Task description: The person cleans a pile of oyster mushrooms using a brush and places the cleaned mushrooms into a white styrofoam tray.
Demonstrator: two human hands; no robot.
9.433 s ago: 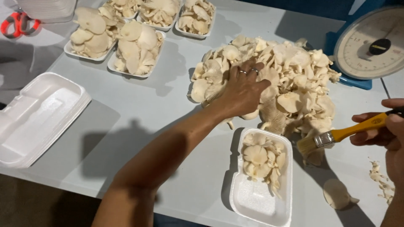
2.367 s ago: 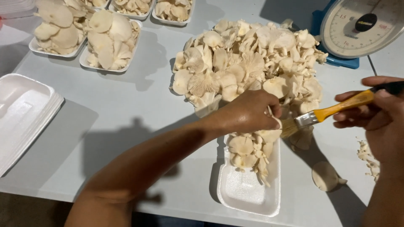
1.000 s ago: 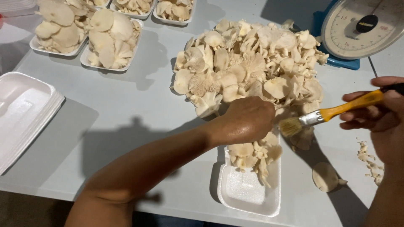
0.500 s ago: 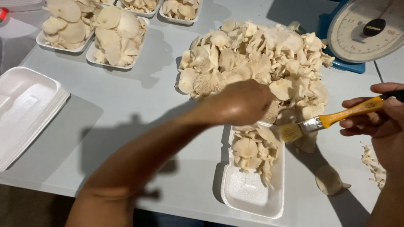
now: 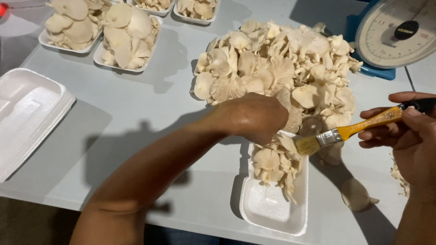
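My left hand (image 5: 254,117) is closed over a pale oyster mushroom (image 5: 287,141), just above the far end of a white foam tray (image 5: 272,208) that holds several mushrooms. My right hand (image 5: 411,136) grips a paintbrush (image 5: 349,131) by its orange handle. The bristles touch the mushroom beside my left hand. A big heap of oyster mushrooms (image 5: 281,68) lies on the grey table right behind both hands.
Filled foam trays (image 5: 122,41) stand at the back left. A stack of empty foam trays (image 5: 25,113) sits at the left edge. A blue weighing scale (image 5: 395,36) is at the back right. Loose mushroom pieces (image 5: 356,194) lie right of the tray.
My left hand reached into the heap, then came back over the tray with a mushroom. The brush moved in from the right until its bristles touched that mushroom.
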